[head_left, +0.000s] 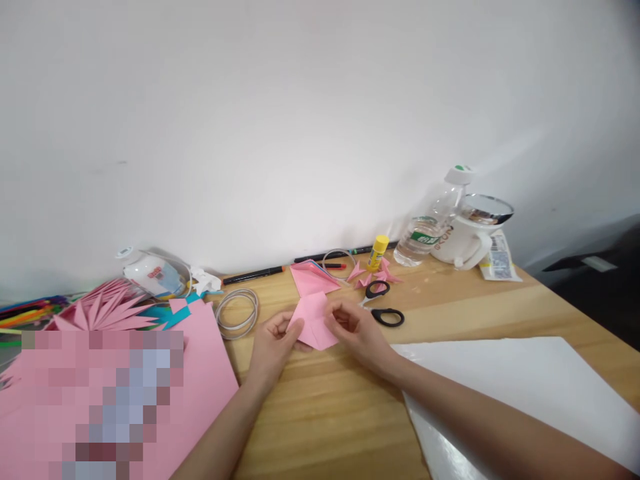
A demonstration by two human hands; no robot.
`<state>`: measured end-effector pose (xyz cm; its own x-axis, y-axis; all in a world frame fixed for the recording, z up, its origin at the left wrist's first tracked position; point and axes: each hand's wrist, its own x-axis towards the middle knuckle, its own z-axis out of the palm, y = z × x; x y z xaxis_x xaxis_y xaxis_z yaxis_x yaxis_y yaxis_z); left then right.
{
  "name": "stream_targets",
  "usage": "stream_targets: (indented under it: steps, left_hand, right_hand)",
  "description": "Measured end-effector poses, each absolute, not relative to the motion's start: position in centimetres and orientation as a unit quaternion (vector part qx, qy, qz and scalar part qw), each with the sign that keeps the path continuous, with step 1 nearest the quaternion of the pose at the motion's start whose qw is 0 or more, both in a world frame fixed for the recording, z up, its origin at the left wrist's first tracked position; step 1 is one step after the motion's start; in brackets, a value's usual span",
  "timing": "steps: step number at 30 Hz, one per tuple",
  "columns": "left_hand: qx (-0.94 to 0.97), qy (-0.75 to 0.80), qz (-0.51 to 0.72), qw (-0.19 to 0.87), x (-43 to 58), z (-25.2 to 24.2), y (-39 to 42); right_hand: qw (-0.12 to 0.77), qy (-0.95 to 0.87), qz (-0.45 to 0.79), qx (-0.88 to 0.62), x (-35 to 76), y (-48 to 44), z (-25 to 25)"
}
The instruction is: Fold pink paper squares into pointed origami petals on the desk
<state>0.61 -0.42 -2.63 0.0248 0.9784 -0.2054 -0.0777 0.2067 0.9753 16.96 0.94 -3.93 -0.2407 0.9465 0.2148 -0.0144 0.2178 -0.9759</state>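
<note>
Head view — pink paper (pixel 314 321) pinched just above the table (pixel 320 407), between left hand (pixel 273 343) and right hand (pixel 357 330), both closed on its edges. Best, probably, to line up corners before pressing any crease. Green label on bottle (pixel 424 237), lettering on mug (pixel 457 248) — too small to read.

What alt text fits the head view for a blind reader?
Two bare hands pinch a folded pink paper over a wooden table, the left hand on its left edge, the right hand on its right. Black scissors lie beside them; a pink sheet lies left, a white sheet right.
</note>
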Motion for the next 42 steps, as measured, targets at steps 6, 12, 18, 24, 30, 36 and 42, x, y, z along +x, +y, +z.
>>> stream_targets:
  steps: [6,12,18,24,30,36,42]
  left_hand:
    - [0.324,0.524,0.543,0.570,0.31,-2.99,-0.04]
    - [0.316,0.503,0.551,0.586,0.31,-3.09,0.06]
    - [0.346,0.497,0.529,0.595,0.28,-2.89,0.01]
    - [0.375,0.507,0.502,0.592,0.04,-2.75,-0.06]
    - [0.379,0.503,0.504,0.591,0.11,-2.65,-0.19]
    - [0.373,0.505,0.514,0.584,0.01,-2.91,-0.14]
    - [0.389,0.496,0.499,0.595,0.08,-3.01,-0.33]
  right_hand:
    - [0.453,-0.646,0.466,-0.401,16.97,0.98,-3.78]
    - [0.444,-0.687,0.442,-0.368,16.73,0.81,-3.76]
    - [0.446,-0.723,0.404,-0.339,16.65,0.62,-3.61]
    - [0.428,-0.735,0.396,-0.347,16.59,0.58,-4.28]
    - [0.438,-0.723,0.412,-0.339,16.47,0.59,-4.51]
    - [0.420,-0.711,0.443,-0.348,16.51,0.34,-3.86]
    - [0.426,-0.708,0.415,-0.381,16.56,0.60,-3.56]
